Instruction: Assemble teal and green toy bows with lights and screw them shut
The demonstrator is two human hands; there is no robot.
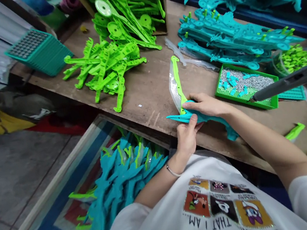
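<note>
At the table (155, 87), left hand (186, 137) and right hand (206, 104) grip a teal piece (206, 117) crosswise, tip (174, 117) pointing left.

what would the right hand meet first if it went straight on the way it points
The right hand would first meet the green strip by its fingers, then perhaps the green pile, though depth is unclear.

Left hand (186, 137), right hand (206, 104), holding teal part (208, 117)
</note>
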